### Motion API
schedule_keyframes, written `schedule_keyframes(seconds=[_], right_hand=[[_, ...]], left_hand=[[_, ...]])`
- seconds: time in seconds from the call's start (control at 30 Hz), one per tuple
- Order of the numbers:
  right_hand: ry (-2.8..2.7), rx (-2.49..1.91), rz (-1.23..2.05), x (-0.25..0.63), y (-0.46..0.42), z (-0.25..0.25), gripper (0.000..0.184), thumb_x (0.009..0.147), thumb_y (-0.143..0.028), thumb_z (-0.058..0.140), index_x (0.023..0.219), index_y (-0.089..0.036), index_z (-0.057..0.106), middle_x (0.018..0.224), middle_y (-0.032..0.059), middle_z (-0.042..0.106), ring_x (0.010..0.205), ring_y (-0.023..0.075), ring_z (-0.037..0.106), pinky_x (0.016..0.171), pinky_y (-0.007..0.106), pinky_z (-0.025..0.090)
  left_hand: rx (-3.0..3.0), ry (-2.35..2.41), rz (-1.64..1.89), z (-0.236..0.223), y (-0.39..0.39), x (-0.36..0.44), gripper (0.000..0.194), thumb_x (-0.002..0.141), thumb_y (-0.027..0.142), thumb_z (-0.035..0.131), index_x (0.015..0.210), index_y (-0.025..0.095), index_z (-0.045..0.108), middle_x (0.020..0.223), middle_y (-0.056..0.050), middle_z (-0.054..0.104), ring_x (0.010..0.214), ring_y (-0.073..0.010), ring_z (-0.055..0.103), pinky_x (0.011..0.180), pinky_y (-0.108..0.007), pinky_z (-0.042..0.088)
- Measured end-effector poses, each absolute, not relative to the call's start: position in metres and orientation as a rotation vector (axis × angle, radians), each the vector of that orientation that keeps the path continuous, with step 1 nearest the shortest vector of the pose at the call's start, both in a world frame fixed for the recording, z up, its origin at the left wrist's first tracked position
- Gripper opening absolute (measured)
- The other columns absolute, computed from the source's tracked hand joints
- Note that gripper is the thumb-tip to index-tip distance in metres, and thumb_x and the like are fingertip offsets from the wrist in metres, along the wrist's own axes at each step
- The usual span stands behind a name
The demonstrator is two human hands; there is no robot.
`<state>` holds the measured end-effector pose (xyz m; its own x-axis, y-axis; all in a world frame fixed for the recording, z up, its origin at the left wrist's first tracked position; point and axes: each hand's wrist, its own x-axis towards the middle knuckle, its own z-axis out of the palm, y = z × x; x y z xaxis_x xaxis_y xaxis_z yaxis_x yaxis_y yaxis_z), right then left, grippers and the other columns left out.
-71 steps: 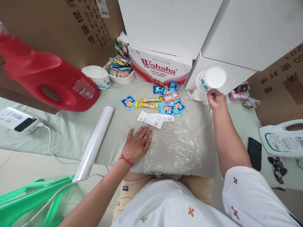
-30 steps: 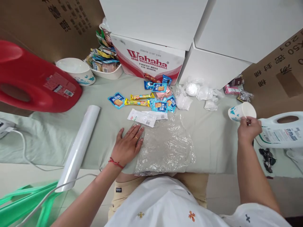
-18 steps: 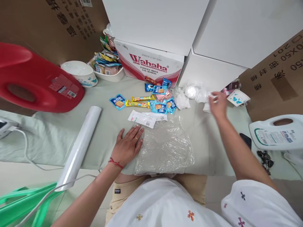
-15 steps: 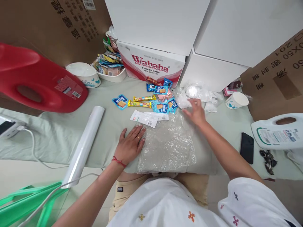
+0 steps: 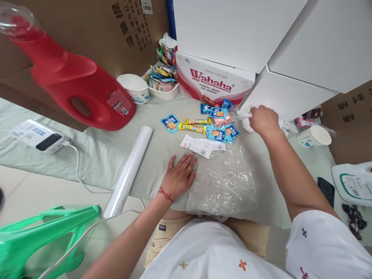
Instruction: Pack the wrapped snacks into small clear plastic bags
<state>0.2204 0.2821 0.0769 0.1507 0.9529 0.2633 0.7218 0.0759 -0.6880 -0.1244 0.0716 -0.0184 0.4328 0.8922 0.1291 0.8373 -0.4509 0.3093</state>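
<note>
My left hand (image 5: 178,177) lies flat with its fingers spread on the green cloth, touching the left edge of a clear plastic bag (image 5: 222,184). At the back right, my right hand (image 5: 265,122) is closed on a crinkled clear plastic packet (image 5: 244,113) with something white in it. Its fingertips are partly hidden. Another such packet (image 5: 287,127) shows behind that wrist. Left of the right hand are blue snack packets (image 5: 216,134), yellow wrapped sticks (image 5: 192,127) and white sachets (image 5: 197,146). A paper cup (image 5: 314,136) stands to the right.
A red detergent bottle (image 5: 84,93), a white roll (image 5: 129,170) and a white device (image 5: 37,135) with a cable are at left. Behind stand a Wahaha box (image 5: 213,81) and a snack tray (image 5: 164,93). A phone (image 5: 326,190), keys (image 5: 355,221) and a white bottle (image 5: 356,186) lie right.
My right hand carried the paper cup to the right and let it go beside the cardboard box. It then came back left to the clear packets and closed there. My left hand stayed flat.
</note>
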Motion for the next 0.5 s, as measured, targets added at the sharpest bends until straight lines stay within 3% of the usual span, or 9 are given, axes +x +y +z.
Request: schedule_keyframes(seconds=[0.1,0.17,0.23,0.33,0.4,0.5], right_hand=[[-2.025,-1.638,0.401,0.139,0.296,0.088,0.015,0.080,-0.019,0.079,0.072,-0.020,0.066,0.084,0.0115,0.066,0.111,0.0349,0.062,0.105,0.059,0.041],[-2.371,-1.529,0.411,0.067,0.309,0.086,0.006,0.086,-0.013,0.069,0.089,-0.016,0.073,0.100,0.0147,0.071,0.110,0.0344,0.063,0.104,0.060,0.042],[-2.498,-1.353,0.460,-0.006,0.325,0.079,0.029,0.091,-0.011,0.061,0.119,-0.012,0.069,0.124,0.0133,0.069,0.112,0.0300,0.063,0.105,0.056,0.042],[-2.556,-1.140,0.526,-0.097,0.354,0.069,0.064,0.092,-0.007,0.058,0.153,-0.020,0.044,0.160,0.0051,0.045,0.123,0.0225,0.059,0.109,0.041,0.041],[-2.604,-1.072,0.553,-0.134,0.371,0.065,0.063,0.093,-0.005,0.052,0.153,-0.019,0.042,0.161,0.0052,0.043,0.122,0.0193,0.058,0.108,0.034,0.041],[-2.704,-1.076,0.453,-0.146,0.376,0.061,0.042,0.098,-0.002,0.038,0.135,-0.009,0.058,0.139,0.0090,0.061,0.115,0.0184,0.056,0.108,0.034,0.040]], left_hand=[[2.473,1.519,0.391,-0.016,0.071,-0.125,0.049,0.106,0.035,0.038,0.152,0.025,0.050,0.162,-0.010,0.044,0.149,-0.0291,0.044,0.125,-0.062,0.016],[2.462,1.517,0.393,-0.015,0.071,-0.125,0.049,0.106,0.036,0.039,0.152,0.025,0.050,0.162,-0.010,0.045,0.149,-0.0285,0.044,0.126,-0.062,0.016],[2.452,1.514,0.398,-0.014,0.071,-0.126,0.049,0.106,0.036,0.039,0.152,0.026,0.050,0.161,-0.009,0.046,0.148,-0.0277,0.045,0.127,-0.060,0.016],[2.449,1.511,0.398,-0.014,0.071,-0.127,0.049,0.106,0.037,0.040,0.153,0.026,0.050,0.160,-0.010,0.048,0.147,-0.0274,0.046,0.127,-0.059,0.016],[2.453,1.514,0.395,-0.015,0.071,-0.127,0.050,0.105,0.036,0.041,0.153,0.026,0.049,0.158,-0.010,0.050,0.147,-0.0280,0.046,0.127,-0.060,0.016],[2.453,1.510,0.399,-0.015,0.071,-0.129,0.050,0.105,0.035,0.041,0.154,0.027,0.048,0.158,-0.010,0.050,0.147,-0.0280,0.046,0.127,-0.060,0.017]])
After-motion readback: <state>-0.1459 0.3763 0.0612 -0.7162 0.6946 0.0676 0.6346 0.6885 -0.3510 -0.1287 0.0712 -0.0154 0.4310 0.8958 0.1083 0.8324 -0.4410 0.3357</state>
